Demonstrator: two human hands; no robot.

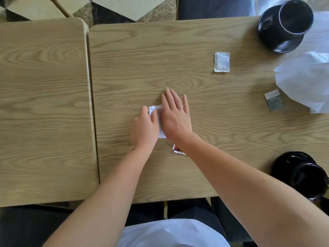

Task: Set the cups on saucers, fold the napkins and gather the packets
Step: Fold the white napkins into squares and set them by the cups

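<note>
A small folded white napkin (154, 109) lies mid-table under both hands. My left hand (145, 127) rests on its left part with fingers curled over it. My right hand (175, 116) presses flat on its right part, fingers straight. A red and white packet (177, 149) peeks out beside my right wrist. A white packet (221, 61) lies further back, and a grey packet (274, 100) sits at the right. One black cup (292, 16) stands on a black saucer (277, 42) at the back right. Another black cup (310, 181) stands on a saucer (286, 160) at the front right.
An unfolded white napkin (306, 81) is spread at the right edge, partly over the grey packet. A second wooden table (42, 104) adjoins on the left with a narrow gap. A chair leg and tiled floor show beyond the far edge.
</note>
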